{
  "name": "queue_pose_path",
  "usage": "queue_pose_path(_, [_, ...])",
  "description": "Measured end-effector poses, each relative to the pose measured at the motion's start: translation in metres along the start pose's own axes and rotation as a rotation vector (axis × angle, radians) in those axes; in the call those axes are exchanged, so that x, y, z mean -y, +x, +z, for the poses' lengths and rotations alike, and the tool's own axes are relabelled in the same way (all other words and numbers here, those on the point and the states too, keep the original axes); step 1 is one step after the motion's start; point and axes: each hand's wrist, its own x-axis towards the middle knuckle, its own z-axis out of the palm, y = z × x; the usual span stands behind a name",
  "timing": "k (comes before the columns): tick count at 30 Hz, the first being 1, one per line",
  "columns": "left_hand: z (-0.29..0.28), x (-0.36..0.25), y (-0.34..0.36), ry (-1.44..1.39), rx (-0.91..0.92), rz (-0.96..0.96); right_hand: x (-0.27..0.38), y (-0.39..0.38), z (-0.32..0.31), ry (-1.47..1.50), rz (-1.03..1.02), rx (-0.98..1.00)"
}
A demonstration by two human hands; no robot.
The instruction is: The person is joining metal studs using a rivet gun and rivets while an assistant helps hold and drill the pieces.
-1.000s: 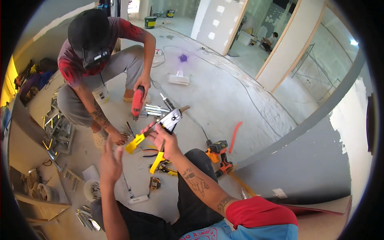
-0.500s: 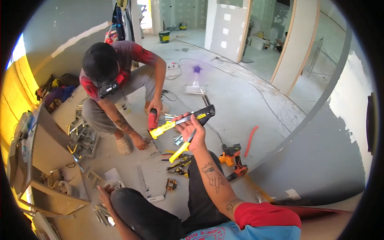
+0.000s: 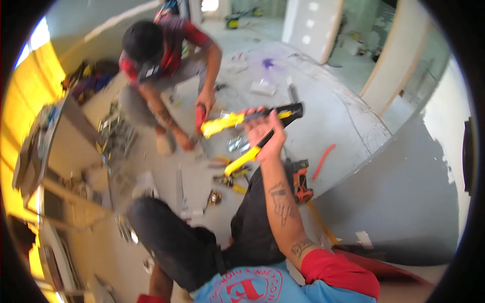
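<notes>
Raised in front of me, my right hand [image 3: 268, 135] is closed around a hand riveter [image 3: 292, 114] with a black head and two yellow-gripped handles spread apart. Its head points to the right and its handle ends to the left. My left forearm [image 3: 160, 283] comes in beside my left knee, and the leg hides the hand and its fingers. Below the riveter, yellow-and-black snips [image 3: 236, 188] lie on the floor, with a tape measure [image 3: 214, 197] nearby. An orange-and-black cordless drill [image 3: 302, 187] rests right of my right knee.
Opposite me a person [image 3: 166, 65] squats, gripping a red-handled tool [image 3: 200, 117] and reaching to the floor. Metal pieces [image 3: 116, 129] lie in a heap at left, near a wooden shelf unit [image 3: 76, 131]. A red strip [image 3: 324, 161] lies by the grey wall [image 3: 394, 192].
My view has shifted, so the scene sits further right and somewhat blurred. My left hand has drawn back from beside the knee to behind the leg. The riveter stays in my right hand.
</notes>
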Motion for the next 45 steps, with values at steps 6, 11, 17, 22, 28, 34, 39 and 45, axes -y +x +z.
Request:
queue_pose_path(6, [-0.018, 0.002, 0.015, 0.008, 0.091, -0.052, 0.035, -0.015, 0.018, -0.086, -0.066, 0.015])
queue_pose_path(11, [-0.021, -0.001, 0.006, -0.102, 0.046, -0.104, 0.046, -0.034, 0.046, -0.157, -0.097, 0.095])
queue_pose_path(17, [-0.032, 0.000, 0.010, -0.213, 0.017, -0.197, 0.060, -0.052, 0.082, -0.126, -0.106, 0.225])
queue_pose_path(22, [-0.055, 0.009, 0.021, -0.320, -0.063, -0.288, 0.036, -0.050, 0.092, -0.190, -0.167, 0.278])
queue_pose_path(28, [-0.115, 0.017, 0.042, -0.438, -0.283, -0.346, -0.001, -0.036, 0.064, -0.317, -0.071, 0.180])
queue_pose_path(34, [-0.085, -0.020, 0.033, -0.663, -0.163, -0.320, -0.011, -0.031, 0.046, -0.381, 0.026, 0.166])
queue_pose_path(39, [-0.015, -0.053, 0.011, -0.805, -0.002, -0.343, -0.007, -0.033, 0.002, -0.514, 0.141, -0.012])
queue_pose_path(45, [0.003, -0.067, 0.007, -0.818, 0.013, -0.344, 0.021, -0.034, -0.015, -0.528, 0.243, -0.326])
